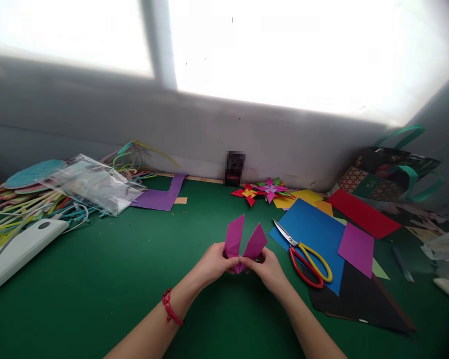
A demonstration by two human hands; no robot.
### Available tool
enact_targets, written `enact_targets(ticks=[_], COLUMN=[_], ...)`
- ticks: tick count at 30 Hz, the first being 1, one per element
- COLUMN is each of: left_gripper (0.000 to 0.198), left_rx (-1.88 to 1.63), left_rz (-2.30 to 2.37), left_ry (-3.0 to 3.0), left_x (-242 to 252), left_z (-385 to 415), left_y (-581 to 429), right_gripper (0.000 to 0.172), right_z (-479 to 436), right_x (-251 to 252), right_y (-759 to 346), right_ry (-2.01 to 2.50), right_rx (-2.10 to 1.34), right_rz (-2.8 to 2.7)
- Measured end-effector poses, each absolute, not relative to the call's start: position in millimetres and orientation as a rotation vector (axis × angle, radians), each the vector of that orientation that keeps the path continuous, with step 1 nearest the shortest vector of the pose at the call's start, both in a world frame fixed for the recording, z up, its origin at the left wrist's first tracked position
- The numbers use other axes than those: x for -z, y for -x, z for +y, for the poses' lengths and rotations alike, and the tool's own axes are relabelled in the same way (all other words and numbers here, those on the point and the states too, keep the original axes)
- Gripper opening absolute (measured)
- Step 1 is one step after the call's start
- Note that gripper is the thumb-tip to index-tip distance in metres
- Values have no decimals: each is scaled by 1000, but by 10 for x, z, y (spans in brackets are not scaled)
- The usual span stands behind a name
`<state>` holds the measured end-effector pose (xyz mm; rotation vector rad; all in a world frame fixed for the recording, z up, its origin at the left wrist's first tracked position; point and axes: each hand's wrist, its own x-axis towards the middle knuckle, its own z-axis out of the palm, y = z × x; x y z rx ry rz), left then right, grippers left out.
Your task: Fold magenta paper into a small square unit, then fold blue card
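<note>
A folded magenta paper (pixel 255 242) stands up between my two hands, with two pointed flaps spread apart in a V. My left hand (pixel 217 260) pinches its left side, thumb at the lower middle. From the other side my right hand (pixel 266 267) grips it, the two thumb tips nearly meeting at the fold. The fingers behind the paper are mostly hidden. To the right of my right hand lie scissors (pixel 303 257) with one red and one yellow handle, resting on blue paper (pixel 310 224).
Folded paper flowers (pixel 270 189) sit by the wall. Red paper (pixel 362 213), a magenta sheet (pixel 356 249) and black paper (pixel 353 299) lie right. On the left are purple paper (pixel 157 199), a clear plastic bag (pixel 105 187), colourful strips (pixel 30 207) and a white power strip (pixel 26 252).
</note>
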<state>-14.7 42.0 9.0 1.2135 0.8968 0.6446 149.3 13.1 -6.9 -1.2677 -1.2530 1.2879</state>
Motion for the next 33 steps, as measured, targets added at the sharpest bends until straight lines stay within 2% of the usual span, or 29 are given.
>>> enact_targets(ticks=[4,8,12,18,21,25,33], left_gripper=[40,34,29,22,23,27,27], left_rx=[-837,-951,-921,-1025,-1067,-1058,-1076], left_rz=[1021,1023,921,1098,1152,999,903], left_ry=[-941,-843,-919,-1106,-1077,-957,-929], left_x=[29,54,32,70,55,-40,-103], left_z=[344,287,272,284,315,346,234], left_y=[9,-88,-76,47,90,109,40], right_gripper=[30,32,37,27,36,52,43], right_z=[161,164,130,116,131,107,-4], right_x=[70,89,95,154,153,47,-84], right_y=[-1461,-1477,-1506,-1448,-1403,-1369,-1404], right_ry=[1253,1279,1224,1249,1194,1089,1190], right_rx=[-1258,-1186,-1203,-1247,-1283,-1313,-1221], right_rz=[-1238,-1168,-1099,-1074,-1045,-1039,-1059])
